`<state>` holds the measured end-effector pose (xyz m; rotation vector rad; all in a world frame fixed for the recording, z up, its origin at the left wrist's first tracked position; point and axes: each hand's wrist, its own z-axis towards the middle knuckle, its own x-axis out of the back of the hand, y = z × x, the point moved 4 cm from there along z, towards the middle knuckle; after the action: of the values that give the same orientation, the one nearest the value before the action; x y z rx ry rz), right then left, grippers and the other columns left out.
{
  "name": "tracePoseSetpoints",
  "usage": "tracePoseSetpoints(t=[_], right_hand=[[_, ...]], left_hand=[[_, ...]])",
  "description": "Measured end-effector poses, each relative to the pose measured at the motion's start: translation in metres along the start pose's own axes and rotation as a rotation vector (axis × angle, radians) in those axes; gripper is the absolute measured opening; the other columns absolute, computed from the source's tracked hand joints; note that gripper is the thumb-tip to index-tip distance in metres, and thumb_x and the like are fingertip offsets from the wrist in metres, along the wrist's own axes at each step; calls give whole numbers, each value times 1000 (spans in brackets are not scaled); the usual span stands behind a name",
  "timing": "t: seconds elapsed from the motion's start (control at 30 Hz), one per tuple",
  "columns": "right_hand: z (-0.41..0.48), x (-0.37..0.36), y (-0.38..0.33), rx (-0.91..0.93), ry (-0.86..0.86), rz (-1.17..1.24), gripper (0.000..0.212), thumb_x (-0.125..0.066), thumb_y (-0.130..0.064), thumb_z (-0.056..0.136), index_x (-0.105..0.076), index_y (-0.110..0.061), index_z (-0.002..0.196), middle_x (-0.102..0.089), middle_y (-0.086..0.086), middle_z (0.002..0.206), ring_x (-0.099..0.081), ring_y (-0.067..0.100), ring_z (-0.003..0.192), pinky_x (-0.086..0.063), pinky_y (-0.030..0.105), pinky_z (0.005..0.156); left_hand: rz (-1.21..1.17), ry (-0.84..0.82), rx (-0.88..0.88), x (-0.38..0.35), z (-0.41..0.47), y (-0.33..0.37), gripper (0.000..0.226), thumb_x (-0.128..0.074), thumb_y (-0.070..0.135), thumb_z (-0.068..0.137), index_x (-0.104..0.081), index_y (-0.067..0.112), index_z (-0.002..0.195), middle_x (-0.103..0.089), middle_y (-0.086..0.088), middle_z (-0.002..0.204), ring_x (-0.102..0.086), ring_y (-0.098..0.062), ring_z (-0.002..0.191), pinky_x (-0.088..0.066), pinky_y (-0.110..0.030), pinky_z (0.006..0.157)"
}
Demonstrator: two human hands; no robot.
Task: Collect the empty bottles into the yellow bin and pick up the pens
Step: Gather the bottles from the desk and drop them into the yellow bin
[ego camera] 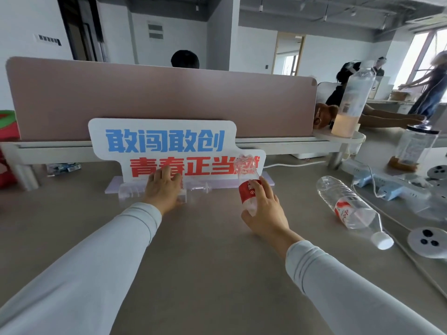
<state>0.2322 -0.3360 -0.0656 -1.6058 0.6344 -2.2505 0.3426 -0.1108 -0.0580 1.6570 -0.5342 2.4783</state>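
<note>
The grey desk fills my view from 3 round through 6 to 9 o'clock. A pink partition runs along its far edge from 10 to 1 o'clock. A white sign with blue and red lettering stands against the partition at 12 o'clock.

Both arms reach in from 6 o'clock in pale sleeves. At 2 o'clock a tall bottle stands upright on a small shelf at the partition's end, with pale liquid in its lower part. Near it, toward 3 o'clock, stands a clear jar with a dark lid.

At 3 o'clock a capped bottle lies on its side on the desk. It is clear with a red and white label, and its white cap points toward 5 o'clock. It lies well apart from both hands, and a blue power strip sits just beyond it.

The left hand lies at 11 o'clock across a flat bottle, a clear one on its side just before the sign's base. The fingers arch over its middle. I cannot tell whether they have actually closed round it.

At 1 o'clock the right hand grips a crumpled bottle with a red label. It is held nearly upright, with the thumb at its lower end and the fingers round its right side.
</note>
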Motion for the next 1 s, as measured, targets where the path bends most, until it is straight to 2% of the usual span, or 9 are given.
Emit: tracePoseSetpoints(t=[0.1, 0.17, 0.27, 0.43, 0.53, 0.63, 0.87, 1.0], right_hand=[[-6, 3, -3, 9, 10, 14, 77, -63, -23, 82, -19, -29, 145, -9, -9, 156, -30, 28, 135, -43, 45, 103], [-11, 6, -7, 24, 32, 31, 76, -63, -23, 81, -21, -27, 144, -11, -9, 156, -31, 28, 134, -44, 45, 102], [-17, 9, -23, 70, 60, 63, 77, -62, -21, 80, -20, -27, 144, -11, -7, 156, -33, 30, 132, -44, 45, 100], [-28, -5, -82, 181, 44, 119, 78, -62, -19, 83, -17, -24, 146, -7, -6, 157, -27, 29, 138, -38, 45, 105], [-35, -25, -133, 273, 16, 166, 77, -63, -18, 84, -18, -22, 147, -7, -4, 157, -24, 30, 140, -38, 46, 108], [-46, -52, -196, 392, -16, 211, 77, -64, -17, 84, -18, -23, 146, -8, -4, 157, -22, 28, 141, -37, 44, 107], [-96, -130, -371, 699, -169, 324, 75, -59, -15, 87, -15, -22, 148, -5, -3, 156, -21, 28, 140, -31, 41, 109], [-143, -178, -461, 857, -278, 375, 72, -59, -15, 87, -20, -18, 147, -6, 2, 157, -21, 31, 140, -30, 38, 109]], left_hand=[[-35, -35, -29, 6, -13, -1, 83, -65, 48, 81, -17, 20, 143, -30, -11, 146, -34, -34, 135, -27, -46, 113], [-87, 58, -32, 17, -28, -4, 78, -64, 51, 80, -25, 21, 141, -40, -11, 141, -42, -33, 129, -34, -46, 108], [-159, 199, -2, 39, -54, -19, 76, -70, 54, 73, -44, 16, 132, -55, -14, 127, -55, -37, 115, -46, -49, 94], [-202, 304, 72, 70, -106, -70, 73, -70, 56, 71, -45, 17, 128, -60, -11, 119, -61, -34, 103, -50, -45, 86], [-172, 352, 174, 89, -144, -114, 70, -68, 59, 71, -47, 18, 123, -61, -11, 113, -60, -33, 100, -51, -43, 83], [-98, 397, 280, 105, -189, -169, 69, -59, 65, 70, -47, 17, 119, -62, -12, 103, -61, -34, 90, -52, -42, 74], [30, 377, 610, 141, -324, -304, 70, -71, 54, 69, -50, 11, 120, -59, -14, 102, -58, -36, 88, -47, -43, 75], [117, 357, 808, 148, -411, -368, 68, -75, 47, 65, -52, 10, 117, -60, -15, 96, -58, -38, 84, -46, -42, 72]])
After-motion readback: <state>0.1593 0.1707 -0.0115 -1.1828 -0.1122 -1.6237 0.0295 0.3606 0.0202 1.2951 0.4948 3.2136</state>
